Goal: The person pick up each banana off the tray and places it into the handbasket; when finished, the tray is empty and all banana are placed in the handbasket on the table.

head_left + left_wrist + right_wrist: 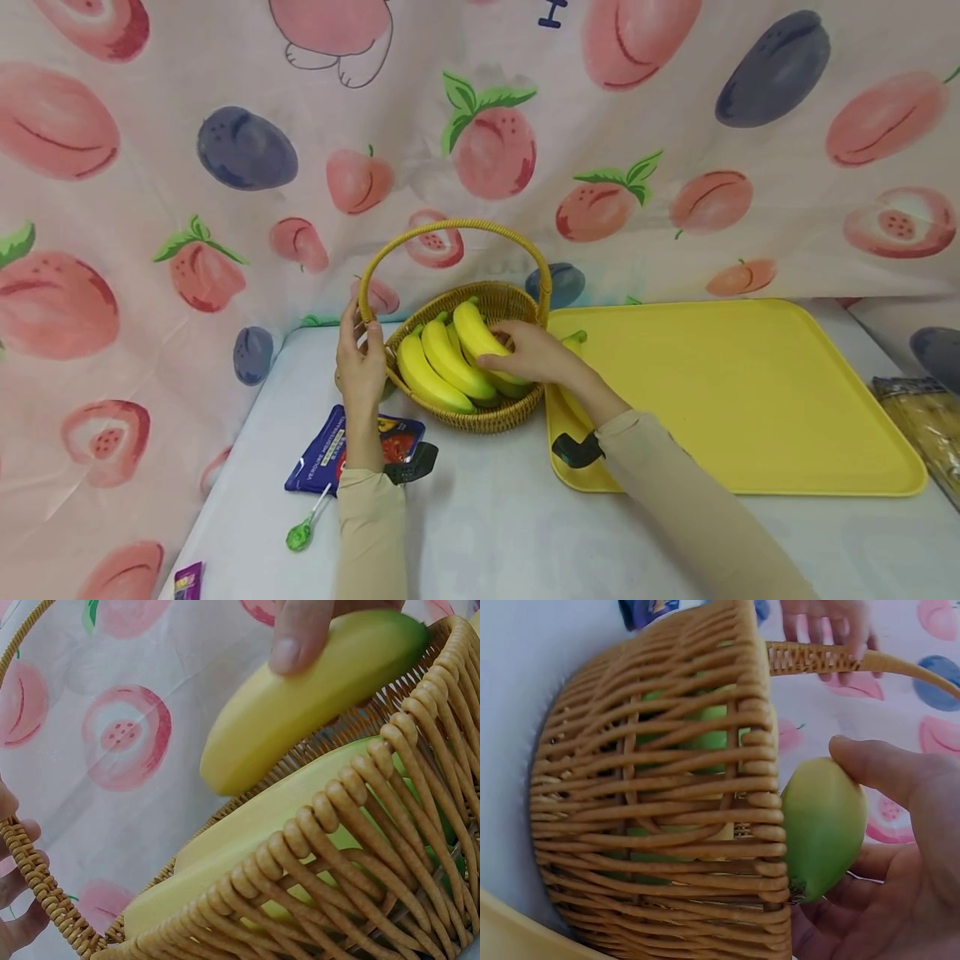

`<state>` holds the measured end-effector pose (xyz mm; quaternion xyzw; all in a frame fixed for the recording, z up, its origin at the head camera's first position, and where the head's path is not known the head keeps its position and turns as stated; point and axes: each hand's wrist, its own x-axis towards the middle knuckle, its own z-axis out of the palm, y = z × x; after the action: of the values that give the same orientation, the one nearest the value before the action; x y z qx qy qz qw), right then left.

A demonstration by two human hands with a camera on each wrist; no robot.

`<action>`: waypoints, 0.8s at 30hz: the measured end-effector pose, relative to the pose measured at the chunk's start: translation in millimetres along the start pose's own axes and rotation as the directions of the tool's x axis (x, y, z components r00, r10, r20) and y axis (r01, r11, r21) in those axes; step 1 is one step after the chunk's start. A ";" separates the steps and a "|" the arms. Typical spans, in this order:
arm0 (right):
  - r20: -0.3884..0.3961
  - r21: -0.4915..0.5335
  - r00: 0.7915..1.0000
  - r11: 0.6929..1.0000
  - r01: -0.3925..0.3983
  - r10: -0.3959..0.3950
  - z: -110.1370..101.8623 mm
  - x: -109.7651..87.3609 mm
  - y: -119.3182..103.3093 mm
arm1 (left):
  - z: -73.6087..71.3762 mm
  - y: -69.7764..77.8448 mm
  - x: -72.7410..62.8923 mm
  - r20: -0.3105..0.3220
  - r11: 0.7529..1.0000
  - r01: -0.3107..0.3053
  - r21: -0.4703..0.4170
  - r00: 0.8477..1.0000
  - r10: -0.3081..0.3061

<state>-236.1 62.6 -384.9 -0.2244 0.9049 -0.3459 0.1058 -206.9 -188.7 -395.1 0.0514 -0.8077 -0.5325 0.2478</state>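
Observation:
A wicker basket [480,422] with an arched handle [457,223] stands on the table, with several yellow bananas [426,379] in it. My left hand [362,367] holds the left side of the handle; its fingers show around it in the left wrist view. With thumb and fingers, my right hand [534,354] grips a banana [315,697] at the basket's right side. In the left wrist view this banana is raised over the other bananas, its green end near the rim. The right wrist view shows the thumb on one side of its green tip [821,832] and fingers on the other.
Right of the basket lies a yellow tray [735,392], with another banana [576,337] at its left edge, partly behind my right forearm. A blue packet [318,454], a green lollipop [298,536] and a purple wrapper [188,581] lie left. A clear pack [922,425] sits far right.

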 end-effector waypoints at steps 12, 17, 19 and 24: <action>0.128 -0.109 0.990 0.993 -0.045 0.059 1.4 28.4 -5.9 | -1.6 4.2 -1.5 0.012 0.999 -0.014 -0.048 1.000 0.014; 0.193 -0.118 0.979 0.992 -0.049 0.071 3.0 35.1 -7.9 | -2.6 8.9 -1.9 0.023 0.999 -0.005 -0.046 1.000 0.006; 0.223 -0.124 0.972 0.991 -0.053 0.080 3.6 37.3 -8.1 | -1.6 3.9 0.1 0.019 0.999 -0.006 -0.036 1.000 0.007; 0.279 -0.142 0.956 0.988 -0.059 0.097 3.3 38.9 -9.0 | -0.7 -1.3 2.7 0.014 0.998 -0.009 -0.057 1.000 0.010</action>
<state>-266.2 36.1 -382.7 -0.2425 0.9092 -0.2450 0.2333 -209.1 -190.8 -395.1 0.0367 -0.7943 -0.5544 0.2456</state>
